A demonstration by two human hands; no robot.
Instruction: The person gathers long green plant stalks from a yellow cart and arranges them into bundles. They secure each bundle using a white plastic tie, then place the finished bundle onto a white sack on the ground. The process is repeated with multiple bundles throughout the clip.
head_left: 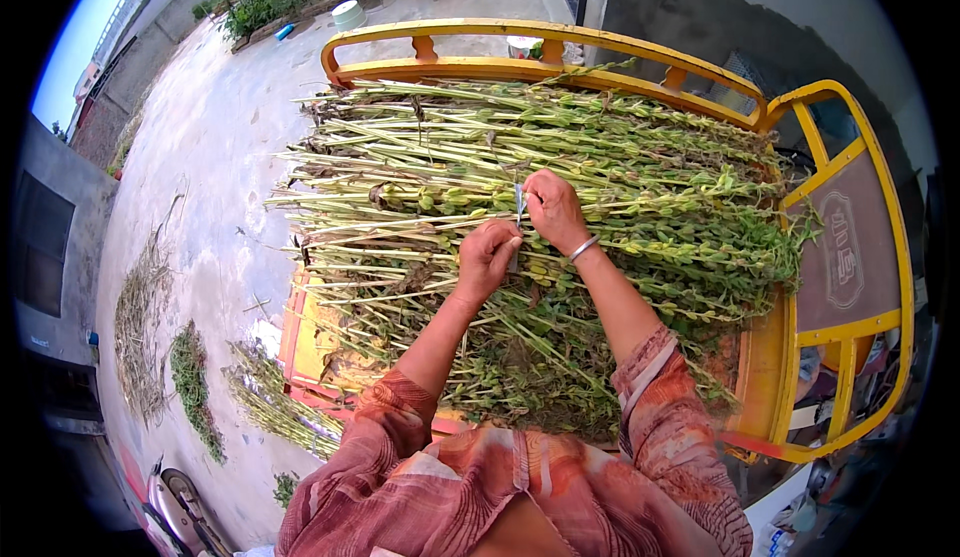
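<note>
Above a thick layer of cut stalks with green pods, which look like sesame [620, 177], my two hands are close together. My left hand [486, 259] is closed in a pinch on a thin grey-blue strip [519, 200]. Slightly farther and to the right, my right hand [555, 213] pinches the same strip higher up; a bracelet circles that wrist. Whether the strip is cloth or plastic is too small to tell. The stalks lie crosswise, bare cut ends to the left and leafy tops to the right.
The stalks rest on a yellow cart bed [318, 342] with a far yellow rail [455, 29] and a framed panel [850, 237] at right. On the concrete left lie dry stalks [143, 327], a green plant heap [196, 389] and more stalks [285, 407]. A scooter [178, 507] stands lower left.
</note>
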